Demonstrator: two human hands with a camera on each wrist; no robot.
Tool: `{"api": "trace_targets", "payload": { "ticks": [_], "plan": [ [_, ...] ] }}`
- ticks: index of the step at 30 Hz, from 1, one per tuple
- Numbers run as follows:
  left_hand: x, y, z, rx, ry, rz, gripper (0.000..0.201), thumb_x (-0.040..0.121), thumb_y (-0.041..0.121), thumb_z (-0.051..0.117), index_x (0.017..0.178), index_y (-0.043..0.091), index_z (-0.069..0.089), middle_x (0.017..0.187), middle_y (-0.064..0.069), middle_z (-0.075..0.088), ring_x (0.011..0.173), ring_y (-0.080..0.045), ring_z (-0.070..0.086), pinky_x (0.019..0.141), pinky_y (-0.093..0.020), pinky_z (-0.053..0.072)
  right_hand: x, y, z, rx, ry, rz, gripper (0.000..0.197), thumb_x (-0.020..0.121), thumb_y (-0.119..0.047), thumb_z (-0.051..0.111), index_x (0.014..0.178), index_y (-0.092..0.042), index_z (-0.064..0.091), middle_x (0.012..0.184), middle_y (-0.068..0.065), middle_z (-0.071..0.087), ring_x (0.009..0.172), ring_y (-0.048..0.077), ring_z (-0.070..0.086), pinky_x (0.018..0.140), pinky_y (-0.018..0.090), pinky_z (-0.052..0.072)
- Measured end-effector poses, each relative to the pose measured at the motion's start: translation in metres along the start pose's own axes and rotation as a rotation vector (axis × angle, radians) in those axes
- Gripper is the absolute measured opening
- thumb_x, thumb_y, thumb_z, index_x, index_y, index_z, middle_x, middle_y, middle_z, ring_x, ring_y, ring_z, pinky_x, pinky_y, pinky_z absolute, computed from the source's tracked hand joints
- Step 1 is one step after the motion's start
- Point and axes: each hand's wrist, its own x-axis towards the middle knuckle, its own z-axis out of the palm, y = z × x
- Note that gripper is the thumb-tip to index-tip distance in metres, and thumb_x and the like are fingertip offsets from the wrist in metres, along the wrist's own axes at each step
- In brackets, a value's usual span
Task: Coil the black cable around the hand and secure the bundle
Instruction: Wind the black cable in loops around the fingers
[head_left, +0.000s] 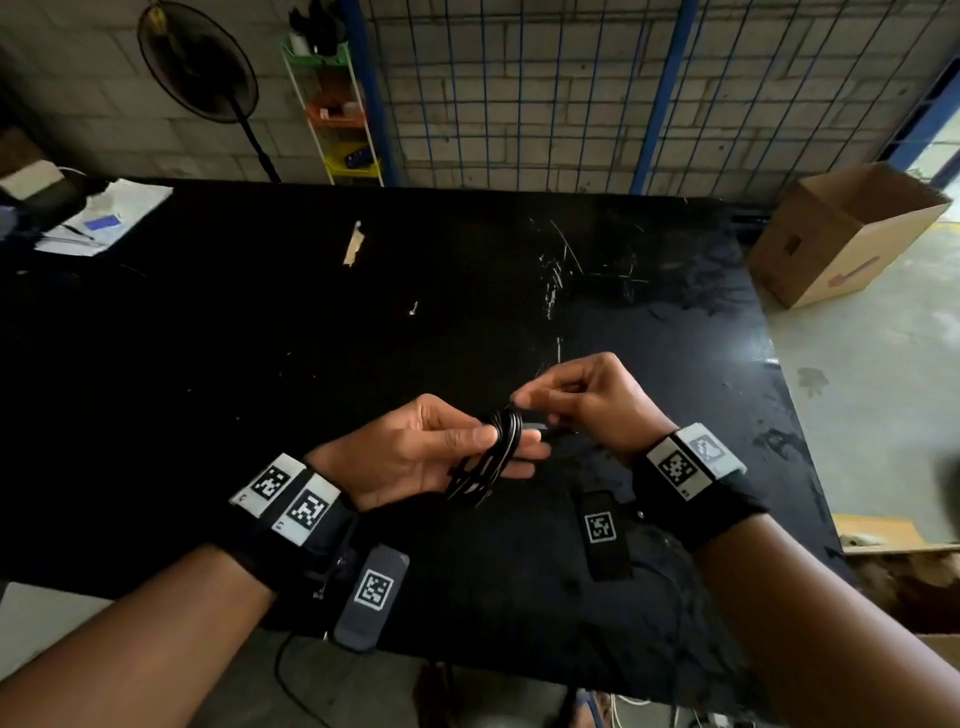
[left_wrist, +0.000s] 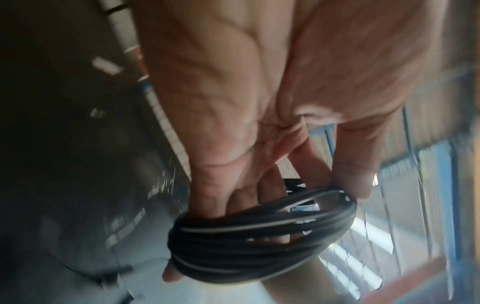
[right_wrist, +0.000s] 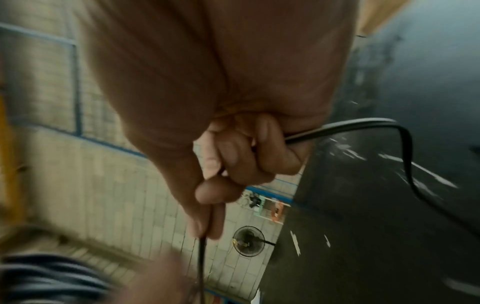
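1. The black cable (head_left: 501, 441) is wound in several loops around the fingers (left_wrist: 244, 197) of the left hand (head_left: 415, 452), held above the black table (head_left: 311, 322). The thumb presses the loops from above.
2. The right hand (head_left: 587, 400) pinches the free strand (right_wrist: 202, 255) between thumb and forefinger, just beside the coil. The remaining fingers curl around the slack, which trails out behind the hand.
3. Risk: the loops sit near the fingertips. If the left thumb relaxes, the coil is likely to slide off and spring open.
4. Risk: excess pull from the right hand can tighten the turns onto the fingers and hinder removal of the bundle.
5. Risk: the trailing slack hangs near the table and can twist or snag, kinking the next turn.
6. No tie or strap is visible; the bundle is not yet secured.
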Motion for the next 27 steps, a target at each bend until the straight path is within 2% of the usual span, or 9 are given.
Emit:
{"api": "trace_targets", "payload": {
  "ticks": [1, 3, 6, 10, 13, 16, 20, 23, 27],
  "plan": [
    [0.001, 0.000, 0.000, 0.068, 0.029, -0.027, 0.042, 0.102, 0.019, 0.053, 0.133, -0.008, 0.061, 0.145, -0.018, 0.061, 0.137, -0.031, 0.057, 0.110, -0.049, 0.048, 0.000, -0.007, -0.002, -0.098, -0.022, -0.018, 0.009, 0.085, -0.025, 0.083, 0.086, -0.016, 0.085, 0.081, 0.023, 0.077, 0.065, 0.022, 0.061, 0.065, 0.033, 0.051],
    [0.006, -0.002, -0.004, 0.149, 0.117, -0.048, 0.040, 0.098, 0.020, 0.058, 0.124, -0.009, 0.067, 0.140, -0.016, 0.066, 0.133, -0.022, 0.061, 0.106, -0.038, 0.052, -0.001, -0.015, -0.003, -0.203, -0.048, -0.030, 0.009, 0.085, -0.024, 0.084, 0.084, -0.015, 0.085, 0.071, 0.008, 0.077, 0.061, 0.010, 0.063, 0.062, 0.021, 0.052],
    [0.013, -0.008, -0.013, 0.300, 0.235, -0.022, 0.035, 0.096, 0.028, 0.065, 0.120, 0.005, 0.075, 0.136, -0.024, 0.066, 0.123, -0.021, 0.066, 0.111, -0.044, 0.049, -0.005, -0.019, 0.003, -0.243, -0.002, -0.017, 0.010, 0.089, -0.023, 0.080, 0.085, -0.015, 0.085, 0.056, -0.003, 0.068, 0.050, 0.001, 0.056, 0.051, 0.012, 0.045],
    [0.017, -0.016, -0.020, 0.366, 0.445, 0.083, 0.028, 0.103, 0.015, 0.058, 0.123, 0.003, 0.072, 0.125, 0.002, 0.075, 0.123, -0.002, 0.064, 0.115, -0.024, 0.041, -0.010, -0.012, 0.014, -0.139, 0.083, -0.017, 0.012, 0.095, -0.021, 0.074, 0.096, -0.022, 0.085, 0.053, -0.007, 0.066, 0.049, 0.007, 0.050, 0.048, 0.016, 0.041],
    [0.022, -0.023, -0.021, 0.317, 0.585, 0.143, 0.031, 0.104, 0.020, 0.056, 0.125, 0.004, 0.072, 0.122, -0.003, 0.075, 0.124, -0.009, 0.064, 0.117, -0.036, 0.042, -0.017, -0.007, 0.030, 0.052, 0.138, -0.012, 0.017, 0.099, -0.014, 0.069, 0.107, -0.018, 0.083, 0.059, -0.004, 0.069, 0.044, 0.006, 0.047, 0.044, 0.015, 0.038],
    [0.027, -0.025, -0.020, 0.082, 0.641, 0.151, 0.035, 0.103, 0.032, 0.055, 0.131, 0.017, 0.070, 0.129, 0.001, 0.074, 0.129, -0.019, 0.064, 0.112, -0.050, 0.047, -0.026, 0.000, 0.050, 0.337, 0.138, 0.023, 0.022, 0.100, -0.008, 0.065, 0.115, -0.012, 0.080, 0.066, 0.003, 0.070, 0.045, 0.009, 0.045, 0.043, 0.015, 0.036],
    [0.032, -0.018, -0.021, -0.342, 0.572, 0.238, 0.044, 0.101, 0.044, 0.048, 0.142, 0.029, 0.059, 0.152, -0.007, 0.057, 0.140, -0.032, 0.053, 0.113, -0.060, 0.041, -0.034, 0.011, 0.070, 0.548, 0.076, 0.033, 0.027, 0.101, -0.005, 0.061, 0.122, -0.011, 0.077, 0.065, 0.008, 0.065, 0.044, 0.008, 0.042, 0.040, 0.013, 0.032],
    [0.033, -0.009, -0.024, -0.569, 0.516, 0.367, 0.045, 0.107, 0.044, 0.038, 0.147, 0.028, 0.050, 0.155, -0.015, 0.052, 0.141, -0.040, 0.051, 0.110, -0.071, 0.037, -0.039, 0.023, 0.079, 0.544, 0.025, 0.042, 0.025, 0.099, -0.007, 0.063, 0.116, -0.015, 0.080, 0.063, 0.008, 0.063, 0.045, 0.009, 0.040, 0.042, 0.015, 0.030],
    [0.028, 0.006, -0.027, -0.720, 0.298, 0.466, 0.043, 0.109, 0.044, 0.033, 0.137, 0.025, 0.059, 0.158, -0.021, 0.046, 0.144, -0.046, 0.045, 0.107, -0.076, 0.036, -0.041, 0.039, 0.076, 0.543, 0.006, 0.096, 0.023, 0.092, -0.022, 0.070, 0.109, -0.013, 0.082, 0.058, 0.005, 0.058, 0.044, 0.006, 0.040, 0.042, 0.015, 0.029]
  ]
}}
